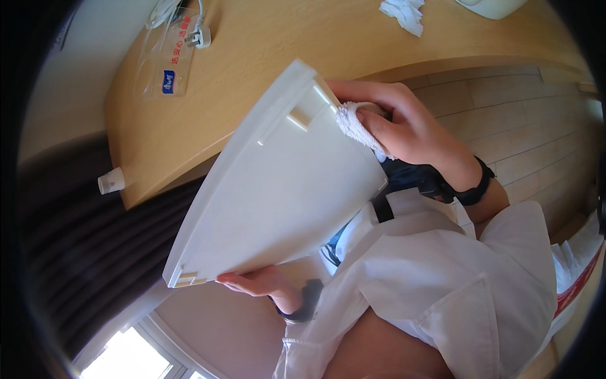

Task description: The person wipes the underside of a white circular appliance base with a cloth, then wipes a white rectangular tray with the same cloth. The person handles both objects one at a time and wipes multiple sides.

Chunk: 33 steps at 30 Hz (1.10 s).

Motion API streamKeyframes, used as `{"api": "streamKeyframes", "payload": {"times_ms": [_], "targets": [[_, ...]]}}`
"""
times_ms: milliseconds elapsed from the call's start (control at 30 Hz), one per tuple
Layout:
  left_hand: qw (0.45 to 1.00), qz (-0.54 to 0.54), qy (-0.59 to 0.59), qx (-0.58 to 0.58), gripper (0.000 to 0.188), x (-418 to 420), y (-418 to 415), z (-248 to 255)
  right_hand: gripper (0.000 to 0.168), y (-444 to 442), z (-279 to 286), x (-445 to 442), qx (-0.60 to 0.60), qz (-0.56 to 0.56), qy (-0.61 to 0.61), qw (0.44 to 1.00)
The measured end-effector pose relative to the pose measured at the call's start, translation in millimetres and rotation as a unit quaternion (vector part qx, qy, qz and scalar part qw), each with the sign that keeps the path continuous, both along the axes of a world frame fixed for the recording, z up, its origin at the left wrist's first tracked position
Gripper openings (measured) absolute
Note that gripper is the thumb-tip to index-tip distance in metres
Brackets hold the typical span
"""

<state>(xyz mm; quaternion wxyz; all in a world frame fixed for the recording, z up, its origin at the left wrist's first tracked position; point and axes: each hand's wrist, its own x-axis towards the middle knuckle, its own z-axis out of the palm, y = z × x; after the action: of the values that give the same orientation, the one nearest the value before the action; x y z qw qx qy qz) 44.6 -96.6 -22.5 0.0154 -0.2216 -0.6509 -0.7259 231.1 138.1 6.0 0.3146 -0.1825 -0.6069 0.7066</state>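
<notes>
A white plastic panel (284, 189) with raised rims and small moulded clips along its edges is tilted in front of my body. My left hand (265, 283) grips its lower edge near one corner. At the upper right edge, my right hand (402, 118) holds a white terry cloth (356, 127) against the panel. The thumb presses on the cloth, and the other fingers are partly hidden behind the panel and cloth.
A wooden desk (265, 52) lies beyond the panel, bearing a clear plastic bag (158, 71), a white power plug (201, 38) and crumpled tissue (405, 15). A paper cup (111, 181) is by its left edge. Dark curtains (94, 246) hang at left.
</notes>
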Motion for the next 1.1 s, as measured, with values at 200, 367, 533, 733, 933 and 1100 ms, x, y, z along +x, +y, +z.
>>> {"api": "streamKeyframes", "payload": {"times_ms": [200,367,533,733,933,1100], "targets": [[1.000,0.001,-0.001,0.018,0.057,-4.3,-0.5,-5.7,0.040,-3.3,-11.3,-3.6,0.033,0.008,0.041,0.999],[1.000,-0.003,-0.002,0.013,0.054,-8.0,-3.3,-7.8,0.046,-0.6,-23.1,-7.8,0.110,-0.009,0.075,0.991],[1.000,0.005,0.009,-0.007,0.056,-1.6,2.9,-1.1,0.069,9.7,-9.1,-3.2,0.226,-0.059,0.018,0.972],[0.998,0.034,0.044,-0.027,0.054,16.9,12.8,9.7,0.062,18.5,36.9,-11.1,0.355,-0.141,-0.110,0.918],[0.998,0.021,0.056,-0.016,0.046,21.8,5.4,2.4,0.055,19.2,25.7,-14.5,0.272,-0.089,-0.082,0.955],[0.999,-0.012,0.030,-0.042,0.047,13.1,13.4,6.8,0.060,22.2,18.9,-15.9,0.244,-0.074,-0.113,0.960]]}}
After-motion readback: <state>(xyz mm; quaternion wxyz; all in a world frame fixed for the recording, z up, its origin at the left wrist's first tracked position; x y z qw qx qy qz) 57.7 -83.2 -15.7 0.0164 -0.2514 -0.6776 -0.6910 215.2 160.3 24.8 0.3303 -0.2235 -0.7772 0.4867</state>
